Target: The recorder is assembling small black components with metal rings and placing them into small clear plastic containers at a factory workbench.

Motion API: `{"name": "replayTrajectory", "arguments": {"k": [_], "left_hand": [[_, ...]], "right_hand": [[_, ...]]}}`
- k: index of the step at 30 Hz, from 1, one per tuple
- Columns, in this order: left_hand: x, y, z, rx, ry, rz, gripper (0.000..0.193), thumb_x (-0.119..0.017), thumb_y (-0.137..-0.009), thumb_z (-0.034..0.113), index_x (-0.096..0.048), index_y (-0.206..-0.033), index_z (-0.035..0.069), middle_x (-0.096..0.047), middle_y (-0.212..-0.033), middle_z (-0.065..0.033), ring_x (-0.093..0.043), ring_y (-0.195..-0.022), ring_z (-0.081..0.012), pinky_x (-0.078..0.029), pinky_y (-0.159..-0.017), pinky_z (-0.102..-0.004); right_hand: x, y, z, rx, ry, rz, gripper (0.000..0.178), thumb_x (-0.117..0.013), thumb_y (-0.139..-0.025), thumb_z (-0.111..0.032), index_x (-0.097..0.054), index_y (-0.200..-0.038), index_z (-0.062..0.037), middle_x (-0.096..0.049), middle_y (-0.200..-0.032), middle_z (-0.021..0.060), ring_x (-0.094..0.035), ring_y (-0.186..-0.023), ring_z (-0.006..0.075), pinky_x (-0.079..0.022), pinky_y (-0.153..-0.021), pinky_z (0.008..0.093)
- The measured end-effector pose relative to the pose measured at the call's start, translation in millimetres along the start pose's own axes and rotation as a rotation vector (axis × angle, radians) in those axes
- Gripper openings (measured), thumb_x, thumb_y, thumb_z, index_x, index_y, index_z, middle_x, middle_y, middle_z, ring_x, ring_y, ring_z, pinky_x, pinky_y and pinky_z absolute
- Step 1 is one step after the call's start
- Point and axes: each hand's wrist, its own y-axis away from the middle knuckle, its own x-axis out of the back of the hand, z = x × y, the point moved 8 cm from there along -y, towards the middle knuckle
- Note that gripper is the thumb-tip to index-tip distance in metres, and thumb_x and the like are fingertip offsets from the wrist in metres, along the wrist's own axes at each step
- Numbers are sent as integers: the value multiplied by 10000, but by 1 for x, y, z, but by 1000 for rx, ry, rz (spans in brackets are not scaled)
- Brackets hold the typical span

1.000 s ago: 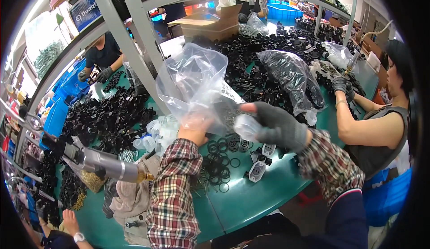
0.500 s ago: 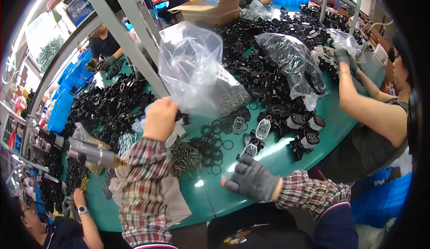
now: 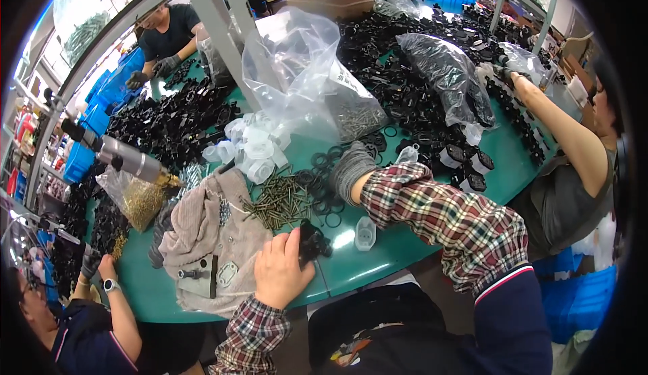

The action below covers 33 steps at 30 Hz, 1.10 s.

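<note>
Moved since half a sec ago, head view: brought bare L hand point(image 3: 283, 270) from beyond/L of screw pile point(image 3: 283, 199) to near side of same, w/ black part point(image 3: 314, 242) clamped btwn fingers + thumb. Swung gloved R hand point(image 3: 352, 169) from near R of pile to just R of it, overlapping black rings point(image 3: 312, 178). Uncovered: tan cloth point(image 3: 196, 223), L of pile. Hard to see: black part, half behind L fingers; can't make out exact shape. Can't tell R fingers' state, tips hidden past glove. Partly cut off by plaid R sleeve point(image 3: 445, 213): small pale piece point(image 3: 407, 153), R of pile.
</note>
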Motion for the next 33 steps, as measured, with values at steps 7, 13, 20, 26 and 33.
{"name": "replayTrajectory", "arguments": {"k": [7,13,20,26,33], "left_hand": [[-9,28,-20,-6,190,56,361,-662,-617,102,-552,-960,66,-550,-864,-86,-536,-782,-254,-445,-653,-342],[-11,29,-35,91,545,50,277,-653,-671,119,-568,-929,63,-553,-847,-97,-557,-687,-250,-456,-593,-325],[-32,18,-41,209,415,-273,207,-637,-723,156,-586,-885,37,-560,-857,-93,-578,-670,-241,-468,-600,-290],[-15,22,-32,166,463,-69,298,-686,-660,152,-588,-921,48,-566,-915,-94,-573,-771,-254,-472,-670,-323],[-18,27,-37,35,414,7,428,-741,-550,102,-582,-944,52,-560,-946,-92,-541,-897,-275,-461,-757,-351]], "right_hand": [[4,-8,-17,-60,30,-21,262,-572,-758,-230,-659,-982,-127,-644,-962,47,-593,-891,235,-407,-701,422],[38,27,-8,-33,-194,93,252,-565,-734,-276,-662,-914,-126,-639,-899,57,-588,-892,237,-427,-756,399],[51,62,-17,92,-131,329,267,-558,-729,-302,-646,-928,-148,-613,-935,65,-573,-932,240,-365,-889,411],[36,37,-29,86,-85,185,259,-574,-716,-314,-641,-916,-163,-615,-918,61,-564,-952,235,-328,-934,418],[33,18,-46,83,-36,109,278,-571,-746,-309,-621,-983,-174,-601,-1015,47,-525,-1040,222,-283,-977,447]]}}
